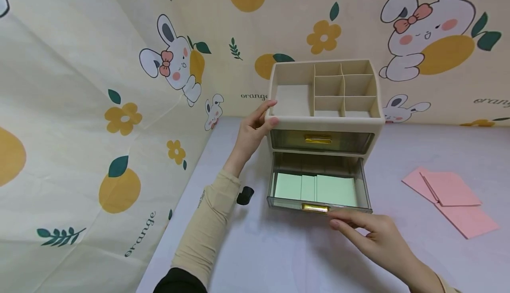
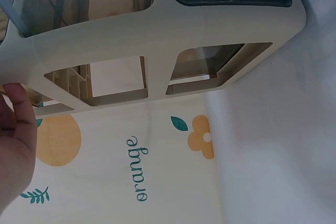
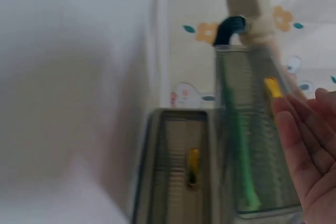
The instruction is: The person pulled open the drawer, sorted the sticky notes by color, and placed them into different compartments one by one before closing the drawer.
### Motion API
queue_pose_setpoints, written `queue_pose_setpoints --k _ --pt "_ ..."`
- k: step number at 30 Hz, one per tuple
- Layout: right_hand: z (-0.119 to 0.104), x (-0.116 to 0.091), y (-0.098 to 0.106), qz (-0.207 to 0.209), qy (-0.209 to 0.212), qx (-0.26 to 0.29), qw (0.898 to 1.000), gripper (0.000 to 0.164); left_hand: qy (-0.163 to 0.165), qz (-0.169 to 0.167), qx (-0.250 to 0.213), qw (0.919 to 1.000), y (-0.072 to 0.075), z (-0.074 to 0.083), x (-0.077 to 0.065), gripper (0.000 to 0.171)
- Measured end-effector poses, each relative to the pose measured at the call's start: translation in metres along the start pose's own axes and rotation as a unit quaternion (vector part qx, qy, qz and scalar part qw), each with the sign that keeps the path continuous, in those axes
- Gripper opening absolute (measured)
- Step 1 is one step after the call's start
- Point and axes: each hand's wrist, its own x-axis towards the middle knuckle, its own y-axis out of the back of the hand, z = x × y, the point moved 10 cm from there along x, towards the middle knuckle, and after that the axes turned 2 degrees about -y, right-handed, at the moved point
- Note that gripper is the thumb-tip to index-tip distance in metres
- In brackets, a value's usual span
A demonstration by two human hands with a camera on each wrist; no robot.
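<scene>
A cream desk organizer [image 1: 323, 119] with drawers stands against the patterned backdrop. My left hand [image 1: 253, 129] holds its upper left corner, thumb on the front edge and fingers at the side rim. The transparent grey drawer [image 1: 362, 189] below the top one is pulled out, with pale green paper pieces [image 1: 336, 190] in it. My right hand [image 1: 374, 235] touches this drawer's front with its fingertips, at the right end of the gold handle [image 1: 315, 208]. In the right wrist view, its fingers [image 3: 296, 142] look fairly straight; a lower drawer [image 3: 176, 182] is closed.
Pink paper pieces [image 1: 462, 204] lie overlapping on the white table [image 1: 430, 257] to the right. Above the open drawer, the top drawer [image 1: 287, 140] is closed. A small black object [image 1: 245, 195] shows beside the left forearm. The backdrop [image 1: 119, 63] carries rabbits and oranges.
</scene>
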Motion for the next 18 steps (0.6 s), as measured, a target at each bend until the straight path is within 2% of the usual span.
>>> queue_pose_setpoints --k 7,10,14,18 --pt "0.014 -0.005 -0.011 -0.005 -0.039 -0.057 0.998 0.048 -0.001 0.000 0.002 1.0000 -0.001 0.001 -0.001 0.091" --pt "0.015 -0.005 -0.011 0.015 -0.030 -0.049 0.998 0.048 -0.001 -0.002 0.001 1.0000 -0.001 0.001 -0.001 0.091" --pt "0.015 -0.004 -0.008 0.051 -0.001 -0.021 0.998 0.036 0.003 -0.002 0.000 1.0000 -0.001 0.000 -0.001 0.091" --pt "0.019 0.000 -0.004 0.075 0.002 0.008 0.997 0.032 0.006 -0.003 0.000 1.0000 0.000 -0.001 -0.001 0.092"
